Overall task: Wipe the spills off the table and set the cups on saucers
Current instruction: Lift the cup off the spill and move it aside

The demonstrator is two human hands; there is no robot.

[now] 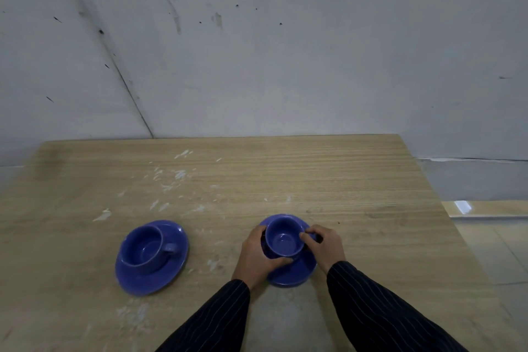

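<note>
Blue crockery on pale wood

Two glossy blue ceramic cups [284, 238] [144, 248] on matching blue saucers [288, 273] [148, 277]; light wood-grain tabletop [343, 180] flecked white; dark pinstriped sleeves [368, 303]; scuffed grey wall [285, 66].

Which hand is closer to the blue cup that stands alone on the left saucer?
Left. The left hand grips the other cup on its side facing the left cup, though apart from it. The right hand is on that cup's far side, at its handle.

Two blue cups sit upright and empty on blue saucers — the left cup [145, 247] centred on its saucer [151, 260], the right cup [284, 238] on its saucer [291, 271]. White smears [171, 177] mark the wooden table [357, 180].
</note>
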